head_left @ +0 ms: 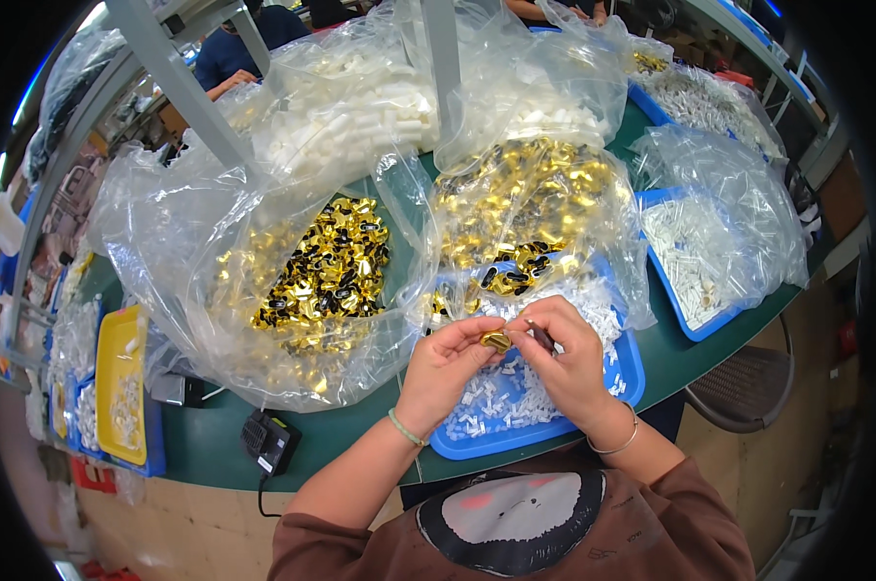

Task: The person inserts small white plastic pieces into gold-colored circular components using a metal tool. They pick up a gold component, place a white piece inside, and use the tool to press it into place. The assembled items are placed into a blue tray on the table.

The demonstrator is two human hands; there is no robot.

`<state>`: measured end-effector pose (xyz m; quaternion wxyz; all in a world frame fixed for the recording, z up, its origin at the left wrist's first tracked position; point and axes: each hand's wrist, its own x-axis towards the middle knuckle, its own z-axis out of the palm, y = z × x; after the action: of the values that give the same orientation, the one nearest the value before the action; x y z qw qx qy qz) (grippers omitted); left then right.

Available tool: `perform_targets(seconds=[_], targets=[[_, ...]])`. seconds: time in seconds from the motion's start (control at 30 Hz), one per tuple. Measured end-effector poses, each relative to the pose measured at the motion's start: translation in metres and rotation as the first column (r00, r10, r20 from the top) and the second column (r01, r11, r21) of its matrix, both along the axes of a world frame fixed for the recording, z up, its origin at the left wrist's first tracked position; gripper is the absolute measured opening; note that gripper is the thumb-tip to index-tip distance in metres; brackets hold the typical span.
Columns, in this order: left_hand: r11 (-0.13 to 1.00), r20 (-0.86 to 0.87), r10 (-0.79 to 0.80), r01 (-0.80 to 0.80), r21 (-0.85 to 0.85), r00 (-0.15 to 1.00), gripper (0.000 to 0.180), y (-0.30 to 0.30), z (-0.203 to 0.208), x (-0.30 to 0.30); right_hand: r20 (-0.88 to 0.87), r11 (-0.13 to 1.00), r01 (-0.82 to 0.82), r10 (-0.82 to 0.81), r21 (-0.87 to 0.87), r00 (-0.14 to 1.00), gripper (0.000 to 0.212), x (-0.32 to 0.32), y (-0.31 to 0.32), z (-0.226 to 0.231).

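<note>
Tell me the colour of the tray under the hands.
Blue: the tray holding small white pieces is bright blue, seen in the head view below both hands.

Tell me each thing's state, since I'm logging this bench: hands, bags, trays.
Left hand: pinching a small gold piece.
Right hand: holding a thin dark tool at the gold piece.
Left bag: open, holding gold and black pieces.
Middle bag: open, holding gold pieces.
Blue tray: part filled with small white parts.
Yellow tray: few white parts.

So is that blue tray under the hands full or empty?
Partly full: small white pieces cover most of the blue tray, with bare blue showing near its rim.
</note>
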<state>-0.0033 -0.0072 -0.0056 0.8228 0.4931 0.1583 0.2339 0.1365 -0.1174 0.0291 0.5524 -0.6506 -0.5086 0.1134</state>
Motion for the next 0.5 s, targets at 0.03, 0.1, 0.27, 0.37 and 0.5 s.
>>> perform_targets(seconds=[0.03, 0.1, 0.27, 0.37, 0.5], targets=[[1.000, -0.001, 0.003, -0.003, 0.003, 1.000, 0.031, -0.0003, -0.0009, -0.0002, 0.019, 1.000, 0.002, -0.002, 0.012, 1.000, 0.008, -0.0006, -0.0003, -0.0003], [1.000, 0.006, 0.008, -0.008, 0.004, 1.000, 0.030, -0.0001, -0.0013, 0.0002, 0.058, 0.999, 0.004, -0.007, 0.037, 0.998, 0.009, -0.0020, -0.0001, -0.0009], [1.000, 0.008, 0.015, -0.015, 0.011, 1.000, 0.030, -0.0016, -0.0001, 0.0001, 0.212, 0.990, -0.017, -0.014, 0.142, 0.977, 0.022, -0.0013, 0.0011, -0.0080], [0.999, 0.024, 0.039, -0.039, 0.011, 0.999, 0.029, -0.0027, -0.0017, -0.0005, 0.305, 0.983, -0.042, -0.015, 0.179, 0.952, 0.028, -0.0008, 0.0010, -0.0096], [0.999, 0.032, 0.026, -0.025, -0.023, 0.999, 0.029, -0.0016, -0.0031, -0.0017, 0.319, 0.983, -0.063, 0.004, 0.175, 0.948, 0.031, -0.0023, -0.0014, -0.0093]])
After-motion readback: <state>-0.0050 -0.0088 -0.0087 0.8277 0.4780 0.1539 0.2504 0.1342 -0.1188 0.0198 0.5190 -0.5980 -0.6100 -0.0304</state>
